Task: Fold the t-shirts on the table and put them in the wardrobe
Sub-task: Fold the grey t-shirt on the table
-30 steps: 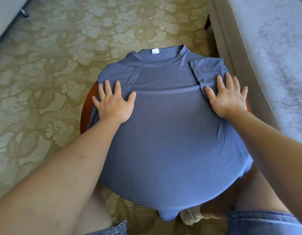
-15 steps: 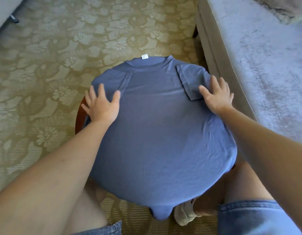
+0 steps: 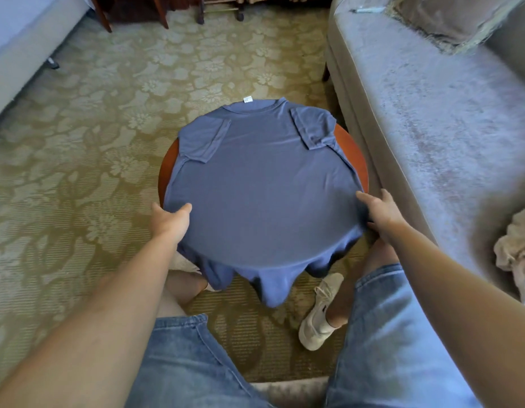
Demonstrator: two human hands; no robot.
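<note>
The blue t-shirt point(image 3: 264, 195) lies flat across the small round wooden table point(image 3: 351, 160), stretched between the person's two hands, with its collar at the far side from them and its hem spilling over the near rim, below the wrists. The left hand point(image 3: 168, 220) has the shirt's left edge: the thumb lies on top of the cloth and the fingers go under the edge, out of sight, so it looks pinched there. The right hand point(image 3: 380, 212) takes the opposite edge the same way, thumb on the fabric and fingers curled around the side of it. Beyond each hand, a short sleeve is turned inward onto the body of the shirt, the left sleeve point(image 3: 202, 139) ahead of the left hand and the right sleeve point(image 3: 313, 125) ahead of the right. A white label point(image 3: 247, 98) shows at the collar, farthest from both hands. Just outside the right hand runs a grey sofa point(image 3: 432, 128), with a crumpled pale cloth point(image 3: 514, 245) lying on it. Outside the left hand there is flowered carpet point(image 3: 93, 142). Beneath the arms are denim shorts point(image 3: 382, 334) and a pale sneaker point(image 3: 317, 316) on the floor.
</note>
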